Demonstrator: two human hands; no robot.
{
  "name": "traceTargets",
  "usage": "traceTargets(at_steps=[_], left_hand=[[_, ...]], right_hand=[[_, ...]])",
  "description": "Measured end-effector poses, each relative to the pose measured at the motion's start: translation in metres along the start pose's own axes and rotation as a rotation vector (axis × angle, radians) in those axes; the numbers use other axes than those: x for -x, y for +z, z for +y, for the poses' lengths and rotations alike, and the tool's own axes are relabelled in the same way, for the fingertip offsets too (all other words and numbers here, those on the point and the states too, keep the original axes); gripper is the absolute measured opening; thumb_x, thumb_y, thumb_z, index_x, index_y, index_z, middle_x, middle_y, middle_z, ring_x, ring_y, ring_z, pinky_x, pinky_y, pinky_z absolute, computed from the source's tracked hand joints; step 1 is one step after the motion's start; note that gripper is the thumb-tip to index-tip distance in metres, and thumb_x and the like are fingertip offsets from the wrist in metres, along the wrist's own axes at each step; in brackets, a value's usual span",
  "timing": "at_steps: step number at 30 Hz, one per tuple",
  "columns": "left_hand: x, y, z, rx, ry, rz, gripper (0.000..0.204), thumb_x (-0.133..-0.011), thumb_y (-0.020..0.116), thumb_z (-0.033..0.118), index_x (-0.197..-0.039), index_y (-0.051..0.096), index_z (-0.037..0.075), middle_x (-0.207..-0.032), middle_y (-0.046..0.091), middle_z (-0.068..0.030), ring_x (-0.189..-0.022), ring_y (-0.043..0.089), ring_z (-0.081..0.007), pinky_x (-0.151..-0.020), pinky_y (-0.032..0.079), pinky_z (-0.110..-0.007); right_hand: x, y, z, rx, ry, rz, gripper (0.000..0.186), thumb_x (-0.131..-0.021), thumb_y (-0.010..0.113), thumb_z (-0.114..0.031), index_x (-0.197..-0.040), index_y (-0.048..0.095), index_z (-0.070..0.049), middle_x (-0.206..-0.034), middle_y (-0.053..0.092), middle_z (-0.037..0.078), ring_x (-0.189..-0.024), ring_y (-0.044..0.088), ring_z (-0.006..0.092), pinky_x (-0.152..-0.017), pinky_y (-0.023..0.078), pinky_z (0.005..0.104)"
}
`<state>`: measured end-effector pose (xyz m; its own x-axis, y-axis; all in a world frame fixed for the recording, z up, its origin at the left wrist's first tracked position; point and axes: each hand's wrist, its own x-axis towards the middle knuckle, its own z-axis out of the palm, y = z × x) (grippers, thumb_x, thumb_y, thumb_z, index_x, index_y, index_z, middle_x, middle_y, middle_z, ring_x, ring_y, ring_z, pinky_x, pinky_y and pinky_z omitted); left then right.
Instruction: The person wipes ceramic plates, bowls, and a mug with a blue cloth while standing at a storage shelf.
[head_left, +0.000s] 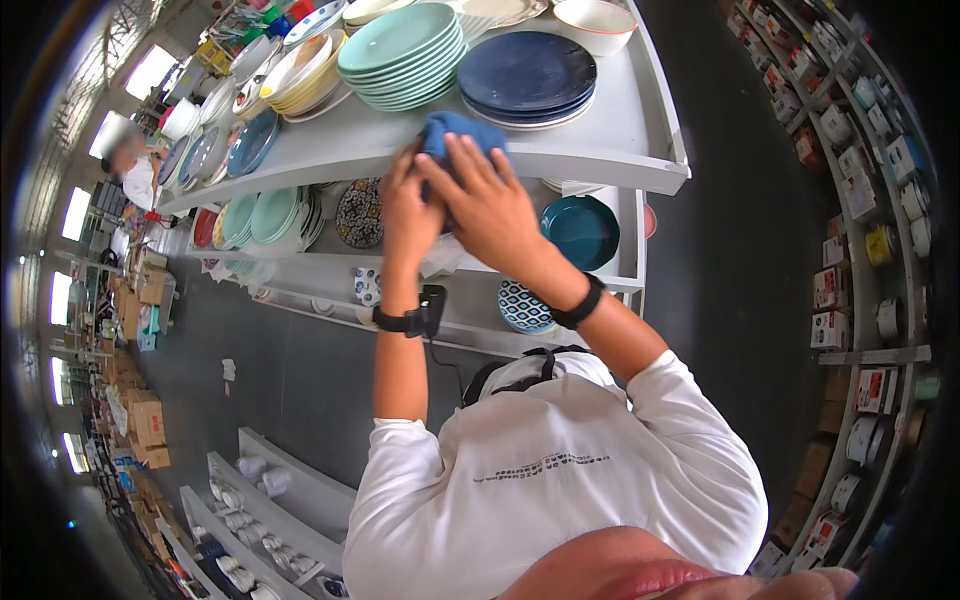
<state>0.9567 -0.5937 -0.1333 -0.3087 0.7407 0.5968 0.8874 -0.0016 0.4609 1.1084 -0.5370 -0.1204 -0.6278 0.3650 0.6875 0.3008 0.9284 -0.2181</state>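
Both my hands meet at the front edge of a grey-white shelf (330, 165), around a bunched blue cloth (460, 128). My left hand (412, 215) is closed on the cloth from the left side, its fingers partly hidden. My right hand (490, 212) lies over the cloth with its fingers bent and slightly apart, gripping it. Whether anything is inside the cloth cannot be seen. Just beyond stand a stack of mint-green plates (400, 45) and a stack of dark blue plates (528, 72).
Yellow-rimmed bowls (300, 85) and a blue plate (253, 142) stand on the shelf at left, a white bowl (596, 28) at back right. Lower shelves hold a teal bowl (580, 232) and a patterned plate (360, 213). Racks with boxes (830, 287) line the right; another person (138, 180) is far left.
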Motion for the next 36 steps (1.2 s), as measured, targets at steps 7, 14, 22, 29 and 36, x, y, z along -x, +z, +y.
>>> traceTargets(at_steps=[7, 14, 22, 29, 36], left_hand=[[-0.012, -0.045, -0.034, -0.105, -0.132, -0.036, 0.040, -0.093, 0.064, 0.024, -0.130, 0.065, 0.007, -0.140, 0.057, -0.0169, -0.130, 0.052, -0.0342, -0.108, 0.038, -0.047], [-0.010, -0.074, -0.002, 0.324, 0.008, -0.326, 0.044, -0.090, 0.070, 0.023, -0.134, 0.064, 0.018, -0.155, 0.039, -0.0157, -0.141, 0.041, -0.0341, -0.116, 0.031, -0.044], [-0.063, -0.022, 0.013, 0.196, 0.219, -0.013, 0.034, -0.092, 0.068, 0.028, -0.123, 0.070, 0.015, -0.145, 0.047, -0.0149, -0.135, 0.045, -0.0331, -0.107, 0.040, -0.047], [-0.089, 0.030, 0.002, 0.081, 0.242, 0.138, 0.036, -0.094, 0.063, 0.035, -0.124, 0.067, 0.015, -0.131, 0.056, -0.0145, -0.120, 0.055, -0.0331, -0.098, 0.047, -0.045], [-0.105, 0.022, 0.018, 0.021, 0.231, 0.077, 0.032, -0.096, 0.061, 0.035, -0.116, 0.068, 0.011, -0.108, 0.058, -0.0123, -0.106, 0.059, -0.0327, -0.093, 0.047, -0.043]], right_hand=[[-0.040, 0.055, 0.001, 0.064, -0.083, 0.145, 0.052, -0.087, 0.059, -0.015, -0.139, 0.053, -0.019, -0.140, 0.053, 0.018, -0.128, 0.052, 0.0335, -0.104, 0.041, 0.0478], [0.002, -0.034, 0.058, -0.018, -0.247, 0.134, 0.036, -0.075, 0.062, -0.003, -0.107, 0.070, -0.015, -0.112, 0.068, 0.007, -0.114, 0.062, 0.0254, -0.085, 0.045, 0.0380], [-0.004, -0.187, 0.179, -0.299, -0.084, -0.307, 0.030, -0.060, 0.051, 0.012, -0.085, 0.060, -0.002, -0.090, 0.064, 0.013, -0.090, 0.061, 0.0362, -0.083, 0.047, 0.0400], [-0.006, -0.157, 0.245, -0.199, -0.033, -0.226, 0.031, -0.060, 0.050, 0.011, -0.087, 0.055, -0.001, -0.090, 0.059, 0.014, -0.097, 0.055, 0.0368, -0.088, 0.043, 0.0409], [-0.033, -0.152, 0.280, 0.070, 0.061, -0.372, 0.028, -0.084, 0.055, -0.003, -0.111, 0.060, -0.004, -0.114, 0.061, 0.015, -0.114, 0.055, 0.0338, -0.099, 0.040, 0.0416]])
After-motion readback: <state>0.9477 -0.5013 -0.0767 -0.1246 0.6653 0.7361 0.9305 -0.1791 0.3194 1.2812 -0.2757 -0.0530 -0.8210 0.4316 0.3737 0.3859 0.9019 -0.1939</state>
